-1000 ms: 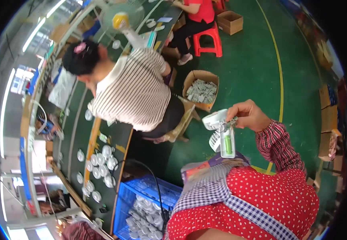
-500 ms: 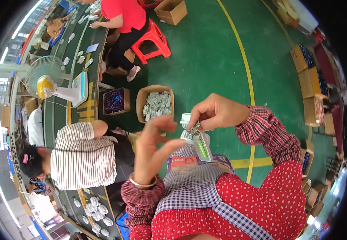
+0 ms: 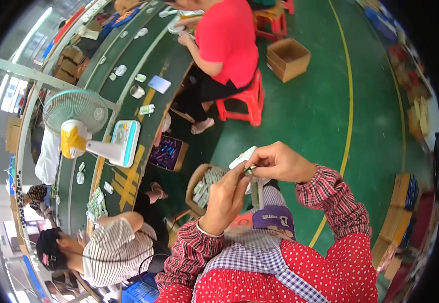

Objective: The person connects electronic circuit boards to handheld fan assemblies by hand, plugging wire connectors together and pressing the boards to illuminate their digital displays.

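Above my lap, both hands meet at a small white plastic housing (image 3: 242, 157) with a rounded head and a longer handle below. My left hand (image 3: 223, 204) is closed on its near side, fingers extended together and pressed against it. With thumb and fingertips, my right hand (image 3: 282, 162) pinches a small greenish circuit board (image 3: 249, 169) at the middle of the housing. The fingers hide much of both parts, and the handle is blurred.
An open carton (image 3: 193, 194) of small green-and-white packs stands beyond my left hand, near a box of purple and blue cylinders (image 3: 166, 152). Left, a conveyor bench (image 3: 128, 113) carries a fan (image 3: 75, 126) and white parts. Two co-workers sit along it; a red stool (image 3: 244, 103) stands farther off.
My left hand, apart with fingers spread before, has come in to the housing and closed on it. My right hand keeps its pinch. The view has shifted, so the bench and co-workers appear elsewhere.
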### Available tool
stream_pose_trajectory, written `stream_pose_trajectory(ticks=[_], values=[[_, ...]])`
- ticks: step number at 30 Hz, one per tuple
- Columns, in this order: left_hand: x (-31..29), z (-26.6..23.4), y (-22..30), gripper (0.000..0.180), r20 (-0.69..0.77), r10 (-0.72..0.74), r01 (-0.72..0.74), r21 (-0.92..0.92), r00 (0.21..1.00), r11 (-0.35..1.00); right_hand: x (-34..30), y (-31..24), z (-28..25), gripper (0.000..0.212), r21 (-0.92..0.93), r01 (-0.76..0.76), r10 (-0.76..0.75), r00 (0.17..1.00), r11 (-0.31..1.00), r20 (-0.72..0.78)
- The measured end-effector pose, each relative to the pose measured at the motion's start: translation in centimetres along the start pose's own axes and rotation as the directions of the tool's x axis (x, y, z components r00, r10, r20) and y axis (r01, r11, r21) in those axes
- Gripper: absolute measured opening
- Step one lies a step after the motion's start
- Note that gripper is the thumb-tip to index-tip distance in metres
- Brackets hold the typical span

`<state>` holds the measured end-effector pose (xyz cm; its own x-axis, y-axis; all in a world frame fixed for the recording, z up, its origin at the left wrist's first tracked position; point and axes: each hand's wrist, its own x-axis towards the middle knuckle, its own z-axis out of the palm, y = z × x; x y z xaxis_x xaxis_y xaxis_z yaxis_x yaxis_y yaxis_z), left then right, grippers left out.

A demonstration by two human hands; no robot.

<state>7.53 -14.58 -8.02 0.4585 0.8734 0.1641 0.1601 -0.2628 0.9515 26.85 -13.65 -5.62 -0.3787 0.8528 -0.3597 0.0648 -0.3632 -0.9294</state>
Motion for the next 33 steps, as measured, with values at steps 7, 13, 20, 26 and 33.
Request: stream_pose_trajectory(ticks=[7,13,20,26,33], values=[[6.0,0.5,-4.4,0.02,-0.493,0.029,0.077,0.192,0.87,0.978,11.0,-0.6,-3.2,0.012,-0.139,0.154,-0.131,0.979,0.978,0.158],[12.1,-6.2,-7.2,0.021,-0.66,-0.216,0.283,-0.005,0.719,0.959,21.7,-2.6,-2.1,0.023,0.138,0.125,-0.158,0.953,0.983,0.26],[12.6,-11.2,-8.5,0.029,-0.638,-0.483,0.271,-0.406,0.6,0.873,21.7,-2.2,-0.8,0.02,0.245,0.033,-0.083,0.976,0.969,0.199],[12.7,-11.2,-8.5,0.029,-0.575,-0.589,0.359,-0.47,0.568,0.806,19.7,-0.6,-2.1,0.019,0.211,0.12,-0.146,0.983,0.97,0.114],[14.2,-10.4,-10.3,0.031,-0.389,-0.617,0.441,-0.454,0.684,0.774,21.5,1.1,-4.2,0.015,0.213,0.18,-0.153,0.979,0.96,-0.137]])
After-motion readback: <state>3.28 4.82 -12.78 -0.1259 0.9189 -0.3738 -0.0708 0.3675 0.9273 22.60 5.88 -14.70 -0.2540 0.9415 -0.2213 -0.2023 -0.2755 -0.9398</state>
